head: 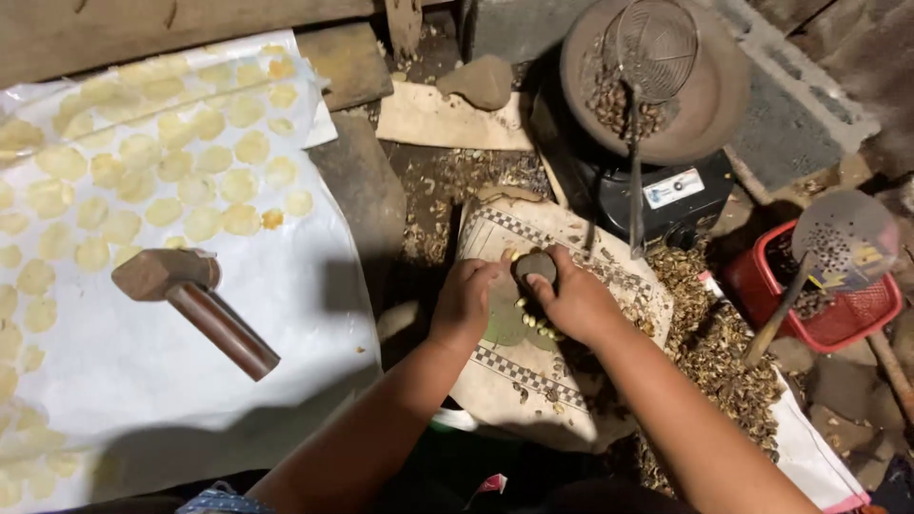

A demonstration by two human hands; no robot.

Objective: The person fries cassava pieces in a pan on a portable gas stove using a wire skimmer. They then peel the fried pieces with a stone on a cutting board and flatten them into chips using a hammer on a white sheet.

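My right hand (576,303) grips a small round dark stone (535,266) and presses it down on a green flat pad (505,319) lying on a patterned sheet (495,376). A row of pale yellow kernels (533,319) lies under the fingers at the pad's edge. My left hand (466,300) rests beside the stone on the pad, its fingers curled against the pad's left side.
A white sheet (286,314) at left carries several flattened yellow discs (181,181) and a wooden mallet (195,305). A dark pan (657,81) with a wire skimmer (652,48) sits on a stove at the back. A red basket (838,314) holds a perforated ladle (843,238). Husks (714,352) litter the ground.
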